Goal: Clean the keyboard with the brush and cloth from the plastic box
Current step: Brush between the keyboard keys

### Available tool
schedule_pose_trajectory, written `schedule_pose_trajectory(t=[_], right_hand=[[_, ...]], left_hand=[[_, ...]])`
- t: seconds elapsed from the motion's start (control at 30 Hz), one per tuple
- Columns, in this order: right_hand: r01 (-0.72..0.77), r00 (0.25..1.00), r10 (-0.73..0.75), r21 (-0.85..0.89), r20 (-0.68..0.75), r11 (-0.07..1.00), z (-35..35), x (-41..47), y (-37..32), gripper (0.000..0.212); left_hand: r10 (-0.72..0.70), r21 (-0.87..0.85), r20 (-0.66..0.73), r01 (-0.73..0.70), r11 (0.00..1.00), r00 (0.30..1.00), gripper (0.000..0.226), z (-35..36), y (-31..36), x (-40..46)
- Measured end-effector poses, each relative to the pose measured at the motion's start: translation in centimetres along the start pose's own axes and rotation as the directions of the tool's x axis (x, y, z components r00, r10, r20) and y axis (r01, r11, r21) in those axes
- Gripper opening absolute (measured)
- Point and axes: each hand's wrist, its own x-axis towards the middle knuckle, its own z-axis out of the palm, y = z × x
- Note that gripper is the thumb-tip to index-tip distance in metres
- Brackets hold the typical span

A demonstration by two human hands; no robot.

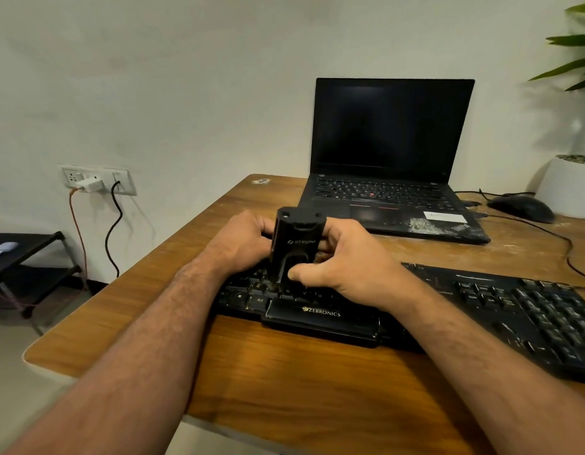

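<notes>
From the head view, a black box (296, 244) is held upright between both hands above the left part of the keyboard (317, 310); the left hand (241, 241) is curled round the box's left side, and the right hand (343, 257) is wrapped round its right side, the thumb pressed against the lower front of the box; both hands are thus clenched on the box, neither one released. The box bears a pale logo on its front, and its lower end stands just over the keys; whether it touches them cannot be told. No brush and no cloth can be made out; the box's contents are hidden.

Directly beneath the grip the keyboard is laid on a wooden table (284, 382), the word ZEBRONICS being printed on its near edge just below the hands; the keyboard stretches away to the right of the grip, towards the frame's edge. Beyond the grip and a little to its right an open laptop (389, 152) is set, its screen dark; further right of that a mouse (521, 206) is seen with its cable trailing across the table, and a white pot (570, 188) with a green plant stands at the far right. Well to the left of the grip, a wall socket (97, 180) is fitted, with a charger and cables plugged in.
</notes>
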Motion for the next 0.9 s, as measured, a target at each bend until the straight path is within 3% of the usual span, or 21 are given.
schedule_pose_trajectory(t=[0.17,0.23,0.3,0.37,0.53,0.67,0.77,0.9], right_hand=[[-0.055,0.977,0.024,-0.139,-0.214,0.989,-1.4,0.9,0.6,0.043],[-0.051,0.986,0.047,-0.026,-0.159,0.998,-1.9,0.6,0.8,0.044],[-0.035,0.999,0.035,0.101,-0.001,0.994,-1.8,0.0,0.6,0.043],[-0.032,0.998,0.027,0.088,0.059,0.996,-1.4,-0.3,0.4,0.042],[-0.057,0.977,0.034,-0.105,-0.209,0.993,-1.6,0.4,0.5,0.041],[-0.033,0.998,0.040,0.131,-0.046,0.991,-2.2,-0.7,0.1,0.043],[-0.041,0.998,0.031,0.170,0.058,0.985,-1.7,-1.2,0.1,0.045],[-0.013,0.998,0.017,0.057,-0.060,0.998,-1.8,-0.7,0.5,0.041]], left_hand=[[-0.049,-0.051,0.026,0.050,0.997,0.998,0.010,0.1,-0.1,0.0],[-0.053,-0.048,0.029,0.055,0.997,0.998,0.008,0.1,-0.1,0.0],[-0.042,-0.031,0.026,0.043,0.999,0.999,0.004,0.0,0.0,0.0],[-0.042,-0.026,0.022,0.043,0.999,0.999,0.003,0.0,-0.1,0.0],[-0.054,-0.045,0.028,0.055,0.997,0.998,0.008,0.0,0.0,0.0],[-0.039,-0.043,0.021,0.039,0.998,0.999,0.009,0.1,-0.1,0.1],[-0.040,-0.058,0.028,0.041,0.997,0.999,0.005,0.1,-0.2,0.1],[-0.011,-0.012,0.021,0.011,1.000,1.000,0.005,0.2,-0.2,-0.1]])
